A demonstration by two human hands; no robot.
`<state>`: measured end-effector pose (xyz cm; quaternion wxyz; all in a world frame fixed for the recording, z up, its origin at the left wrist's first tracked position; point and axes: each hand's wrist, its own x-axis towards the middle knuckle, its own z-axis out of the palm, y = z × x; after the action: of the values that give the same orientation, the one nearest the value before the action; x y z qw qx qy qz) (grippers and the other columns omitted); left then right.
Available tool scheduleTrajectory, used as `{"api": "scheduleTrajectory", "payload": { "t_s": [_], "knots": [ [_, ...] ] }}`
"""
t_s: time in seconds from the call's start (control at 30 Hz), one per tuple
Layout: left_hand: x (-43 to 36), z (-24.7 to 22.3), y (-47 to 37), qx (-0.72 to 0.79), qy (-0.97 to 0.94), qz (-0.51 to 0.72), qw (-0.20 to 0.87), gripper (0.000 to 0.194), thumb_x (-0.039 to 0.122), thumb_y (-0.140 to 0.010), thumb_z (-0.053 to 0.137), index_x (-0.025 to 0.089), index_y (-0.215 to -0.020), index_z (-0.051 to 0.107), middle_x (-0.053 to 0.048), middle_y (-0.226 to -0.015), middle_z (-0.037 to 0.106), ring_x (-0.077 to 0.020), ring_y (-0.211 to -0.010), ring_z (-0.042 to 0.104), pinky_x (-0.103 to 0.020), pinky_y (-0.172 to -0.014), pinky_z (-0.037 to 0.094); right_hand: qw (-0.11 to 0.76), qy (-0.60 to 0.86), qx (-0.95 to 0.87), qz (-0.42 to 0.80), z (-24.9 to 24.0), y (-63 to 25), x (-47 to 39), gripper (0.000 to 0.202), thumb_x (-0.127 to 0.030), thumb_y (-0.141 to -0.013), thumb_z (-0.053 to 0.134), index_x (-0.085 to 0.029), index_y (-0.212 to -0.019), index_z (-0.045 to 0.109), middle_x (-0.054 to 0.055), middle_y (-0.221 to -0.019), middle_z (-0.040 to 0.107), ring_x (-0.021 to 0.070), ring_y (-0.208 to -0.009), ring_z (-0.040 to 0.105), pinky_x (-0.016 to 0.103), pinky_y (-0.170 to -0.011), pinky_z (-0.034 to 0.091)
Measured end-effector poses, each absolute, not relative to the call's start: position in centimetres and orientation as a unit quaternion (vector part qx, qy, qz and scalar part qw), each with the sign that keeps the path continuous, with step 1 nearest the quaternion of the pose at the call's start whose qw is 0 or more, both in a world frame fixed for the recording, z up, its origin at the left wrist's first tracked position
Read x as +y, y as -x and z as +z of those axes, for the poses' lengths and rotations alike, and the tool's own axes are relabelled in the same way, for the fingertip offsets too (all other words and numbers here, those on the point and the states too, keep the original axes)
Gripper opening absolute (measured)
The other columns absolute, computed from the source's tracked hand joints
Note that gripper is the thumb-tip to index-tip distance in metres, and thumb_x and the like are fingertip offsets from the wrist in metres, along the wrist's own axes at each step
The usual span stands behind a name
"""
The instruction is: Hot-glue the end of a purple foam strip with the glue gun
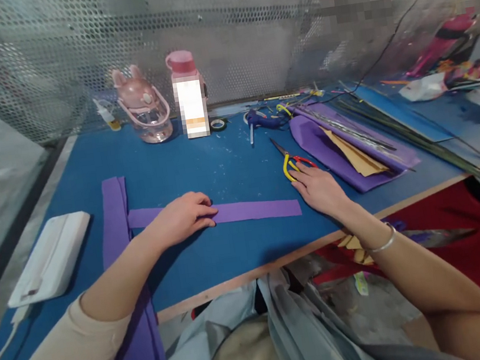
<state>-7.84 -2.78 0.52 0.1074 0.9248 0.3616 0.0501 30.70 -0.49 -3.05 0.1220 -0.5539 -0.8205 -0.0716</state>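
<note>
1. The single view is taken from the wearer's head and is directed forward and down.
2. The table (229, 166) is seen from above its near edge, with the left hand (186, 214) and right hand (319, 188) framed closely near the middle.
3. The wearer's clothes (297, 330) are caught at the bottom, and the mesh wall (247, 42) is faced across the top.

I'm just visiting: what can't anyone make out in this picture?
All in the head view:
- Purple strip: part of its middle, covered by the left hand.
- Purple pieces at the left: partly hidden behind the left forearm.
- Scissors: handle ends, partly under the right hand.
- Pink-lidded bottle: front, blotted out by a pixelated patch.
- White cable: far end, cut off by the left edge.
</note>
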Motion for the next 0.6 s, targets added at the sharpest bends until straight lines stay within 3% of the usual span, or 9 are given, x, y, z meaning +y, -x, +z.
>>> {"api": "scheduleTrajectory", "payload": {
  "t_s": [0.13,0.23,0.3,0.4,0.6],
  "knots": [
    [-3.0,0.8,7.3,0.358,-0.93,0.043,0.065,0.027,0.034,-0.093,0.054,0.022,-0.108,0.072,-0.009,-0.114,0.066,-0.0228,-0.105,0.06,-0.036,-0.09,0.049,0.112,0.595,-0.79,-0.099,-3.1,-31.9,-1.9,0.044,-0.03,-0.097,0.04,-0.006,-0.128,0.06,0.023,-0.135,0.057,0.0316,-0.126,0.054,0.048,-0.105,0.043],
    [-3.4,0.9,6.7,0.369,-0.928,0.044,0.033,0.024,0.029,-0.093,0.053,0.02,-0.101,0.074,-0.009,-0.11,0.068,-0.022,-0.101,0.062,-0.035,-0.088,0.05,0.179,0.584,-0.783,-0.118,-2.4,-31.1,-3.7,0.048,-0.035,-0.094,0.048,-0.005,-0.129,0.058,0.025,-0.14,0.051,0.0347,-0.131,0.047,0.054,-0.107,0.04],
    [-3.7,0.9,6.3,0.379,-0.924,0.042,0.028,0.024,0.024,-0.093,0.051,0.019,-0.097,0.074,-0.009,-0.105,0.069,-0.0197,-0.096,0.064,-0.032,-0.085,0.051,0.205,0.514,-0.83,-0.069,-1.7,-29.6,-5.0,0.048,-0.039,-0.092,0.053,-0.011,-0.129,0.058,0.021,-0.14,0.052,0.0317,-0.131,0.048,0.051,-0.107,0.041],
    [-4.1,1.1,6.1,0.398,-0.916,0.036,0.036,0.023,0.021,-0.09,0.051,0.02,-0.096,0.073,-0.009,-0.104,0.069,-0.0185,-0.094,0.065,-0.03,-0.083,0.051,0.163,0.411,-0.896,0.037,-1.1,-27.0,-6.3,0.041,-0.04,-0.091,0.055,-0.017,-0.124,0.062,0.016,-0.13,0.061,0.0278,-0.122,0.056,0.048,-0.102,0.047],
    [-4.3,2.7,6.6,0.406,-0.91,0.016,0.087,0.032,0.024,-0.082,0.056,0.021,-0.112,0.067,-0.007,-0.105,0.066,-0.0214,-0.097,0.063,-0.031,-0.08,0.05,0.186,0.429,-0.88,0.085,-1.0,-25.4,-7.1,0.026,-0.036,-0.092,0.055,-0.017,-0.104,0.068,0.014,-0.113,0.067,0.0268,-0.107,0.062,0.047,-0.094,0.05]
  ]
}}
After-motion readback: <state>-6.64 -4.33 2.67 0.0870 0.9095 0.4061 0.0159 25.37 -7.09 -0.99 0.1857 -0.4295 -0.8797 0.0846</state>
